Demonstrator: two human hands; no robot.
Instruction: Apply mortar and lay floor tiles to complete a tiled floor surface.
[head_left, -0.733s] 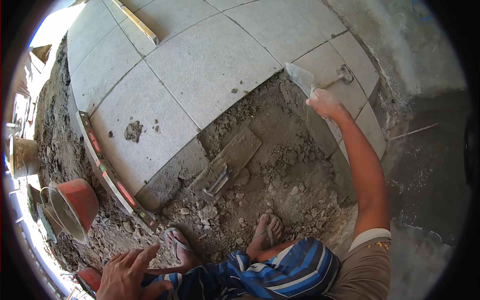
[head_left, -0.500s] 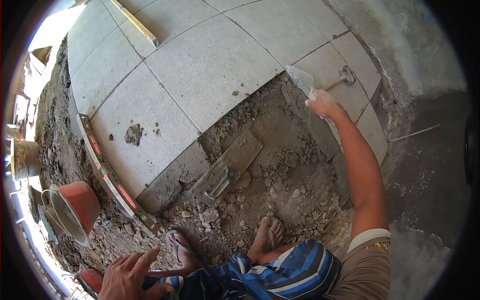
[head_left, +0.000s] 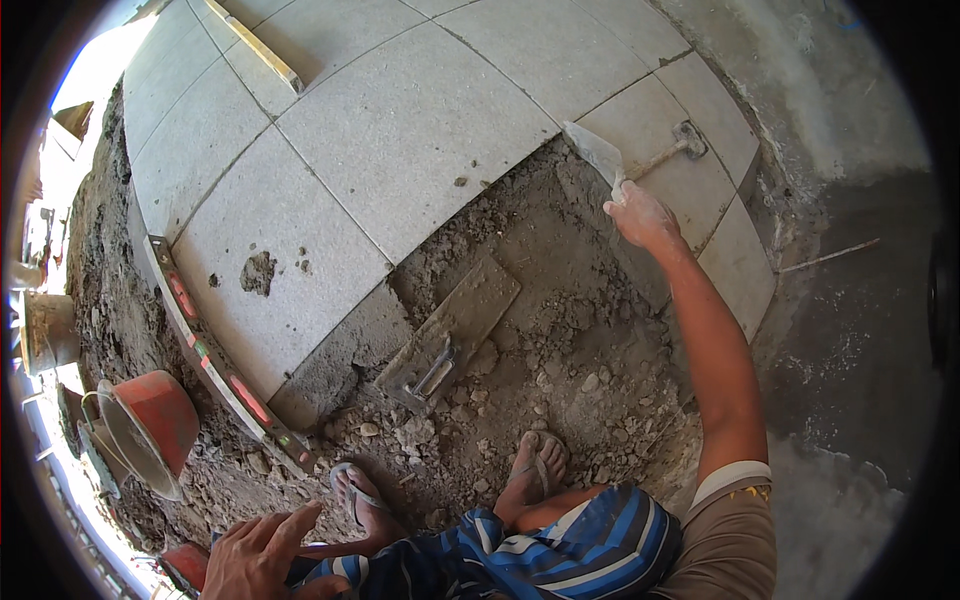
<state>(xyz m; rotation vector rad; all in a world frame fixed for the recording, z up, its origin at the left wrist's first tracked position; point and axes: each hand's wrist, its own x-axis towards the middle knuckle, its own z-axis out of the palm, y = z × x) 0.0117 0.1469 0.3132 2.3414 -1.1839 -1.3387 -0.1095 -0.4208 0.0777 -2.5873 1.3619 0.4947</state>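
My right hand [head_left: 645, 216] is closed round the handle of a pointed trowel [head_left: 597, 155]. The blade's tip reaches the corner where the pale floor tiles [head_left: 420, 130] meet the bare mortar bed [head_left: 590, 255]. Just beyond that hand, a mallet [head_left: 687, 140] lies on a tile to the right. A flat float [head_left: 470, 315] with a metal handle rests on the mortar and rubble in front of my feet. Low at the left, my left hand [head_left: 262, 555] hangs by my leg with its fingers apart and nothing seen in it.
A long spirit level [head_left: 220, 365] lies along the tiles' left edge. Left of it, a red bucket [head_left: 165, 420] sits tipped on rough ground. A wooden batten [head_left: 255, 45] lies on the far tiles. Loose stones surround my feet, and grey concrete [head_left: 850, 310] borders the right side.
The whole view has shifted slightly. My right hand and the trowel stay at the tile corner, with the blade angled a little differently. My left hand stays by my leg.
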